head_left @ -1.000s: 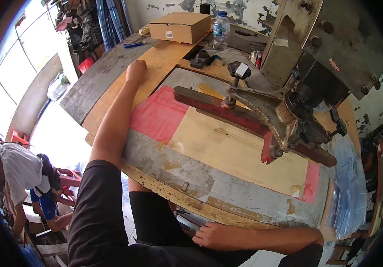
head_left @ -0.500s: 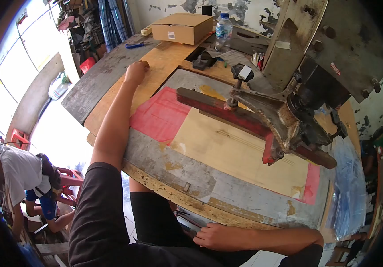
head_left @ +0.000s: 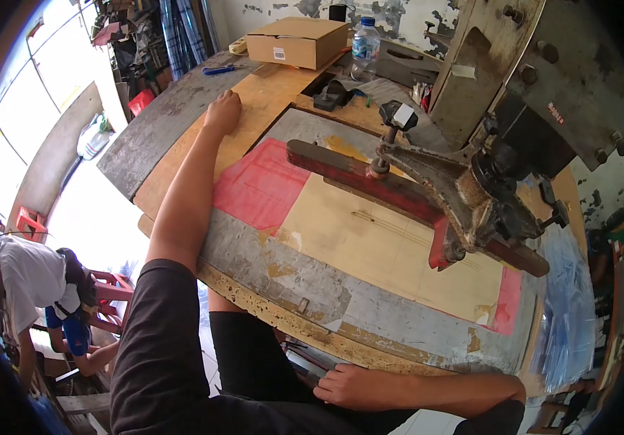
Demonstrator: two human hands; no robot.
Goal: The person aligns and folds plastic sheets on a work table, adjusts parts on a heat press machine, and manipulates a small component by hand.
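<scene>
L hand (head_left: 225, 114) is rested on counter (head_left: 272, 90), R hand (head_left: 344, 384) seen below its nr edge; fingers curled, grip can't be told.

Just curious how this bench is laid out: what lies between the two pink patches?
The head view shows a pale yellow panel between the larger pink patch and smaller pink patch, with a red-sided bar over part of it.

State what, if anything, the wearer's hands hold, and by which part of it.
No held thing shows, but it cannot be told surely: left hand and right hand are curled, palms hidden.
</scene>
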